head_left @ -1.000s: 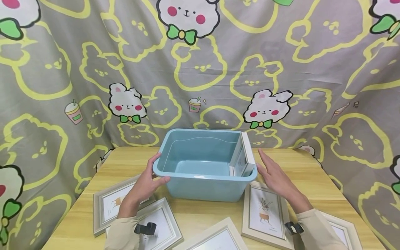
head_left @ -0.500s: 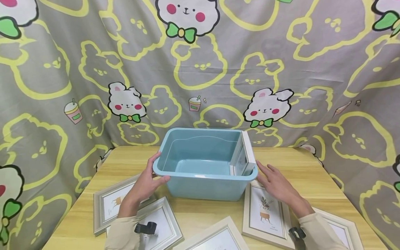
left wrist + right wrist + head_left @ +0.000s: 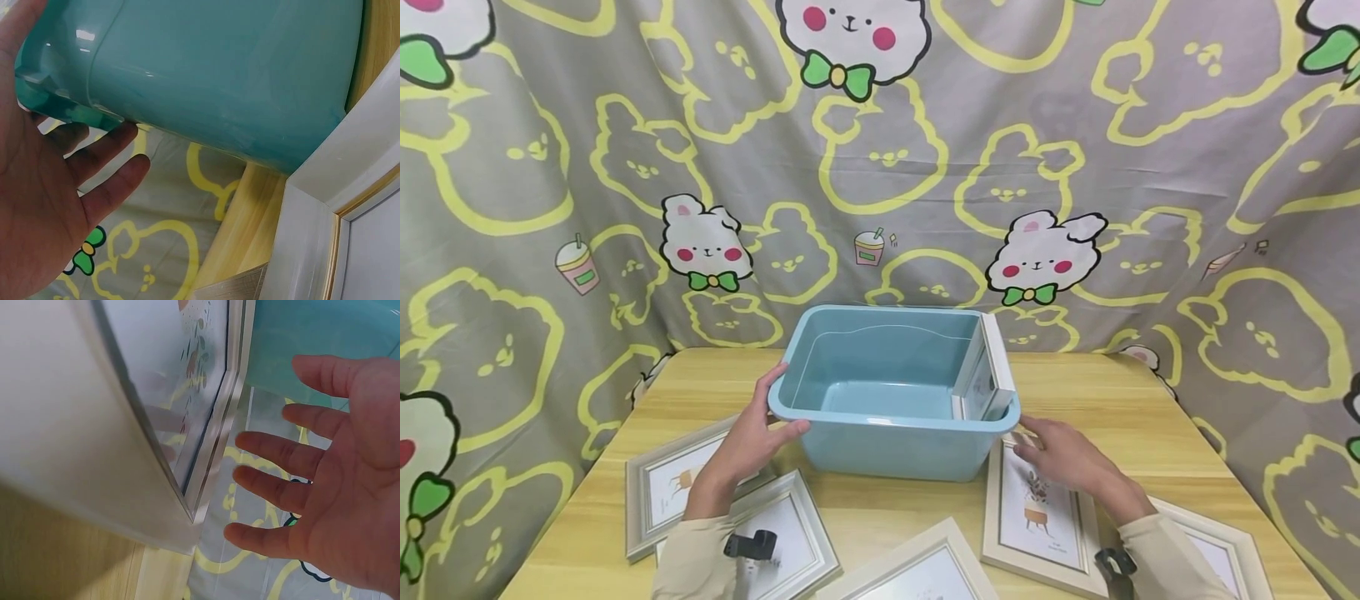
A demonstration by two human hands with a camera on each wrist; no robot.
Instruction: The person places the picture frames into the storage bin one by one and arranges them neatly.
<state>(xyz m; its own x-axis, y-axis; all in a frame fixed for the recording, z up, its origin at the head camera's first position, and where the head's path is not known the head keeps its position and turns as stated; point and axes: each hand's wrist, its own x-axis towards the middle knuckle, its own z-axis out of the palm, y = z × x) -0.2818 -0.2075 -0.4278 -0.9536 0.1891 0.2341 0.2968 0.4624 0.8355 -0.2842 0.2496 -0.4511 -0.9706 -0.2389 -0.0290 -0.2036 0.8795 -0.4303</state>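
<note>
A light blue plastic basin [image 3: 887, 450] stands mid-table with one picture frame [image 3: 997, 358] upright against its inner right wall. My left hand [image 3: 748, 442] holds the basin's left front corner, its thumb over the rim; in the left wrist view the other fingers [image 3: 115, 187] spread out below the rim. By the right front corner, my right hand [image 3: 1067, 458] hovers over a cream picture frame [image 3: 1033, 542] with a potted-plant print. Its fingers are spread and hold nothing in the right wrist view, where that frame [image 3: 144, 487] and the basin [image 3: 312, 337] both show.
Two overlapping frames, a taupe one [image 3: 647, 500] and a silver-white one [image 3: 808, 517], lie on the left under my forearm. Another frame [image 3: 951, 550] lies at the front middle, one more [image 3: 1240, 542] at the right. A patterned curtain [image 3: 880, 167] hangs behind the wooden table [image 3: 1090, 375].
My right hand has come down from the basin's right side to above the cream frame in front of it. The left hand and basin have stayed in place.
</note>
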